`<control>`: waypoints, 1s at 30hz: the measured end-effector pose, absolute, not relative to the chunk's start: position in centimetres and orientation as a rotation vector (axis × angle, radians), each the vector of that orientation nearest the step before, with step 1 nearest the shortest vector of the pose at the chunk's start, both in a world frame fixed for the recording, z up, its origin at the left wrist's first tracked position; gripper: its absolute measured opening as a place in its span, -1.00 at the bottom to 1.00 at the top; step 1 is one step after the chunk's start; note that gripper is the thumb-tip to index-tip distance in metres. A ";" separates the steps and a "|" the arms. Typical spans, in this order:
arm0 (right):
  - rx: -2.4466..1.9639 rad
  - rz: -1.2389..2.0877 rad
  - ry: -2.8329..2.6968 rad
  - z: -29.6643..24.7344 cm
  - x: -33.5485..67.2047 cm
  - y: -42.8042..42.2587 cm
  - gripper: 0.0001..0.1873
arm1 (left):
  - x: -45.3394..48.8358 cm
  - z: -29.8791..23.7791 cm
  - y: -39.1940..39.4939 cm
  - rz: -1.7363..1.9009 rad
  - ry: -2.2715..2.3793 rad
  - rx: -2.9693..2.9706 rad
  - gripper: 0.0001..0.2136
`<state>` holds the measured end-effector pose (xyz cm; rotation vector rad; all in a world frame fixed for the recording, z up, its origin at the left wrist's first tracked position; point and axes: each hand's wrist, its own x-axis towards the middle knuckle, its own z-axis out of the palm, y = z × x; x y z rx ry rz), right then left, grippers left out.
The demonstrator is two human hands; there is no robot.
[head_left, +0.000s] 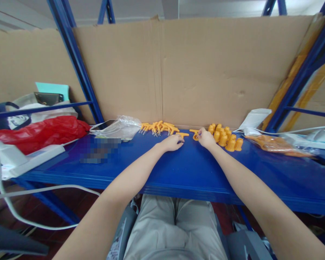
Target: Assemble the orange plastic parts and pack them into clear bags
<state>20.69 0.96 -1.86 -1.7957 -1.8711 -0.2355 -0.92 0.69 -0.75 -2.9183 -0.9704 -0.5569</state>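
Observation:
My left hand rests low over the blue tabletop with its fingers curled together. An orange T-shaped plastic piece sticks out past those fingers, its lower part hidden by them. Just to the right, my right hand pinches another orange plastic piece, which has a ring-like opening below a straight bar. Left of my hands lies a row of similar orange pieces with small metal chains or clips attached. Several orange ribbed cup-shaped parts stand grouped beside my right hand.
A tall cardboard panel closes off the back of the blue table. Clear plastic bags and a red bag lie leftward. At the right are a bag of orange parts and a white stand. Blue posts flank both sides.

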 end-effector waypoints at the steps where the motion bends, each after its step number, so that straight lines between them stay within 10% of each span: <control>1: -1.790 -0.191 -1.859 -2.0 20.7 1.1 -0.85 | -0.9 -0.7 0.5 -0.547 -0.957 -2.928 -0.80; 15: -1.526 0.297 -1.700 -2.3 20.1 1.8 -0.87 | 0.2 -0.7 -0.5 -0.520 -0.855 -2.916 -0.71; 23: -1.609 0.270 -1.797 -2.7 19.8 2.3 -0.44 | -0.3 -2.4 1.1 -0.461 -1.164 -2.768 -0.56; 30: -1.754 -0.161 -1.968 -0.2 19.8 -0.7 -0.58 | -0.7 -2.5 2.0 -0.289 -1.213 -2.859 -0.55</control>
